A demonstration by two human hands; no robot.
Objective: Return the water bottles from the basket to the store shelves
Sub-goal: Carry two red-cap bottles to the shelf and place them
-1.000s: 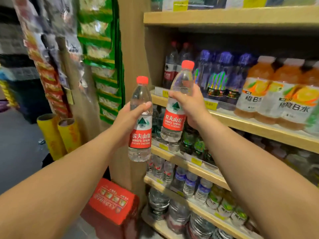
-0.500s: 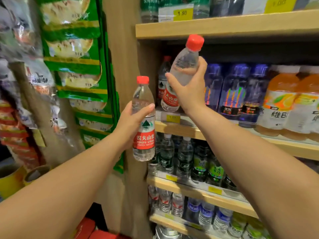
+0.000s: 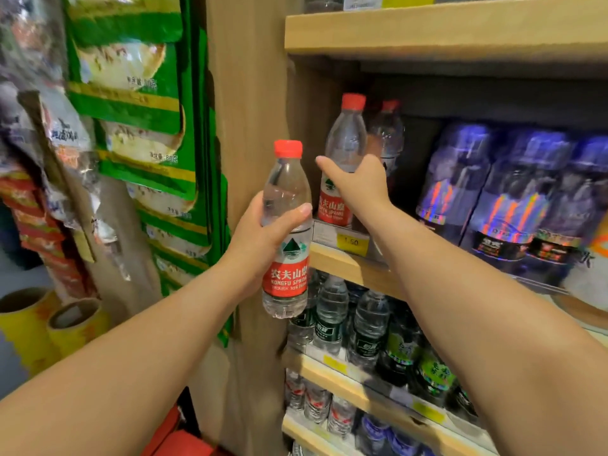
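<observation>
**Two bottles at the shelf's left end**

The wooden shelves [image 3: 345, 264] fill the view from 12 to 5 o'clock, with a wooden side panel [image 3: 253, 93] at their left edge. Green snack bags [image 3: 131, 93] hang at 10 o'clock, yellow rolls [image 3: 49, 327] stand at 8 o'clock. Purple drinks [image 3: 513, 199] crowd the shelf at 3 o'clock; small waters [image 3: 332, 311] pack the tier below.

The left hand [image 3: 260, 238] is wrapped around a red-capped bottle [image 3: 286, 232], upright in the air in front of the panel.

At 1 o'clock the right hand [image 3: 358, 185] reaches a second bottle [image 3: 342, 159] standing at the shelf's front left corner, behind a 1.50 tag [image 3: 351, 241]; fingers curl against its body, thumb spread wide, so a firm grip cannot be told. Another red-capped one [image 3: 388, 133] stands just behind.
</observation>
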